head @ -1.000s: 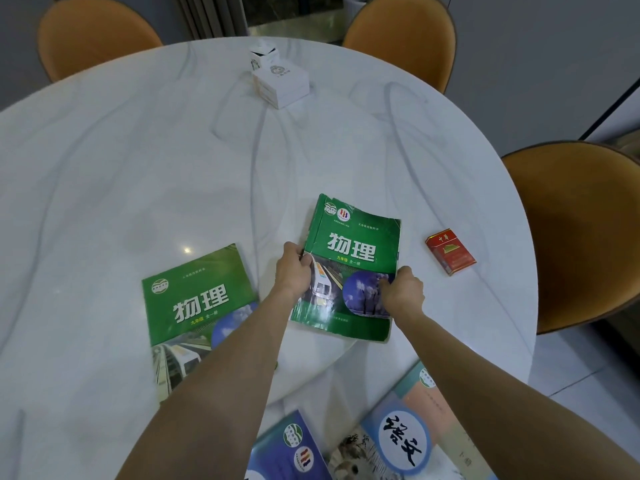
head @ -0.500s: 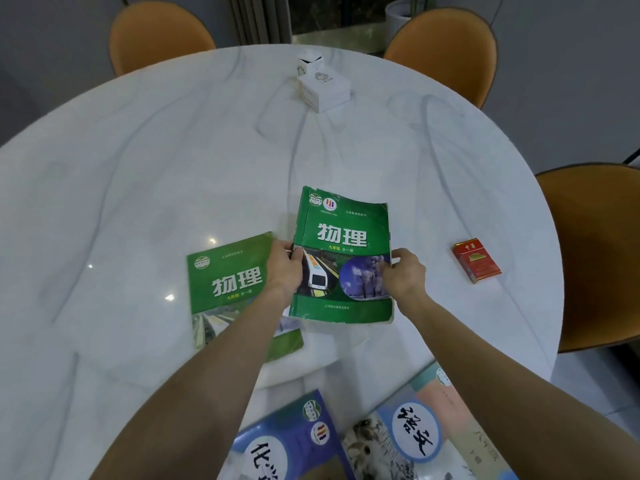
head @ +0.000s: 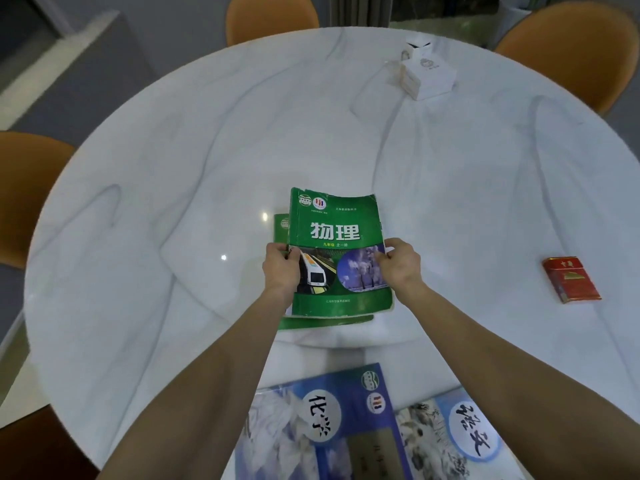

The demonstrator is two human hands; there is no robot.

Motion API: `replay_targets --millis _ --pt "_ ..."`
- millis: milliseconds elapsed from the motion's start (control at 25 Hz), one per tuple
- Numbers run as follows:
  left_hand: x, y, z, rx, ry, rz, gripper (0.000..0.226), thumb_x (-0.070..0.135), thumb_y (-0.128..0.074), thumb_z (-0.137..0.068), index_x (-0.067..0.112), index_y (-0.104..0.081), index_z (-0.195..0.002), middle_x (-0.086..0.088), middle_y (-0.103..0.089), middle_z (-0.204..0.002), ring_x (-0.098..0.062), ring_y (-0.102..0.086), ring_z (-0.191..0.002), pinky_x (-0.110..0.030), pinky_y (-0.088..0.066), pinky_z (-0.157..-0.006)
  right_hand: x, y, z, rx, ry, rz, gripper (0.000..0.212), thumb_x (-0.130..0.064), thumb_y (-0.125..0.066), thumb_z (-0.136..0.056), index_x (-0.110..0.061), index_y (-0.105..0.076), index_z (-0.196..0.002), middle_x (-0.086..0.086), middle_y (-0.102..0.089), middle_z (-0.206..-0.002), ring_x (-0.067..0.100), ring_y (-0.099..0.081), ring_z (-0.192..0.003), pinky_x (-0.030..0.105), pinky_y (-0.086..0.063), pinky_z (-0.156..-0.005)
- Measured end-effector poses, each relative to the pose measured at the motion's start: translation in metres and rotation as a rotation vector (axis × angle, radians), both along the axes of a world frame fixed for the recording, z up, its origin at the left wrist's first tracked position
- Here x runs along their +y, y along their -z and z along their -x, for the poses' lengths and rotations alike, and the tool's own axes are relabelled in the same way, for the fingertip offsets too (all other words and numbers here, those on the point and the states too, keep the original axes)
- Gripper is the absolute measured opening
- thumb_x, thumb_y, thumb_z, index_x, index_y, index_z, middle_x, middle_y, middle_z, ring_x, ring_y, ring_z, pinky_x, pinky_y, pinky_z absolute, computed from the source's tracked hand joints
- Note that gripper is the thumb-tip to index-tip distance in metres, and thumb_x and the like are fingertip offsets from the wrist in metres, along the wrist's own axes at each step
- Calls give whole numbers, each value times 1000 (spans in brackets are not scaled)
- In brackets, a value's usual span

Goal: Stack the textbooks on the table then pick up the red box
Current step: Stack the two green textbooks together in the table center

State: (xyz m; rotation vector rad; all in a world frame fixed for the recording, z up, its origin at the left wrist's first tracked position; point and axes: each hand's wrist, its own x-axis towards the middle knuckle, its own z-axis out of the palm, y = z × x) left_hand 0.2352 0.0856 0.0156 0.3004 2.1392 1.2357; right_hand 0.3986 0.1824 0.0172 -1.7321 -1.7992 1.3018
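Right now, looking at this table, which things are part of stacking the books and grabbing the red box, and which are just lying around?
Part of the job:
top green textbook, held by left hand and right hand
second green textbook beneath it
blue textbook
light blue textbook
red box

Just lying about:
white boxes
orange chairs

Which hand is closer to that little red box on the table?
The right hand. It holds the right edge of the green textbook, with bare table between it and the red box further right. The left hand holds the book's opposite edge, further away.
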Motion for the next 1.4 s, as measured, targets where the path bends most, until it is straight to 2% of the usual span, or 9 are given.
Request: replay_targets --millis 200,320,440,600,720,880,1120,1280,1400 --pt "-16 9 14 6 -70 26 24 17 -47 -97 3 -45 -117 -20 -59 -118 -32 -59 -100 -47 -53 -91 -5 11 25 -6 -79 0 32 -12 -52 -94 -4 -58 -124 21 -69 -105 30 -63 -88 27 -49 -80" --pt "-21 14 20 45 -39 57 25 17 -45 -98 1 -45 -118 -21 -59 -119 -30 -59 -97 -40 -52 -85 -9 18 32 -28 -106 -7 30 -11 -52 -94 -4 -60 -122 19 -68 -93 30 -62 -83 24 -46 -75" --pt "-24 16 21 165 40 111 27 16 -45 -98 0 -50 -119 -20 -64 -117 -32 -61 -102 -33 -46 -78 -12 27 32 -96 -108 -26 26 -13 -52 -94 1 -66 -111 24 -71 -103 37 -65 -95 31 -50 -81" --pt "-32 28 22 375 199 183 22 14 -47 -96 0 -62 -105 -20 -69 -104 -34 -63 -94 -29 -42 -70 -10 33 33 -187 -127 -40 26 -10 -53 -92 11 -69 -91 28 -71 -94 35 -65 -82 31 -47 -68" --pt "-33 32 23 412 226 292 26 17 -46 -97 -2 -62 -103 -21 -56 -109 -35 -56 -100 -33 -43 -78 -12 36 35 -255 -124 -69 25 -12 -54 -92 9 -68 -89 28 -67 -101 34 -61 -84 27 -40 -68" --pt "-32 34 27 413 290 367 30 20 -43 -99 -1 -61 -109 -21 -51 -115 -36 -52 -106 -38 -45 -87 -19 39 38 -315 -103 -127 27 -13 -52 -94 10 -66 -100 27 -56 -115 39 -58 -101 33 -47 -82" --pt "-33 33 28 437 373 409 32 21 -39 -100 -1 -60 -113 -21 -50 -118 -35 -52 -107 -41 -46 -89 -19 43 40 -300 -37 -69 20 -11 -54 -92 3 -64 -82 27 -63 -109 38 -61 -97 35 -49 -79" --pt "-32 24 23 531 467 485 31 13 -36 -100 -2 -57 -118 -23 -50 -122 -37 -50 -111 -40 -45 -95 -19 42 40 -319 -26 -68 41 -14 -55 -92 -12 -36 -55 26 -64 -107 29 -54 -84 33 -48 -76" --pt "-32 21 24 547 506 518 32 14 -34 -101 -3 -56 -117 -23 -51 -122 -37 -49 -113 -41 -44 -96 -13 38 38 -320 -48 -5 28 -17 -57 -92 -3 -52 -68 22 -60 -93 26 -52 -79 32 -49 -74"
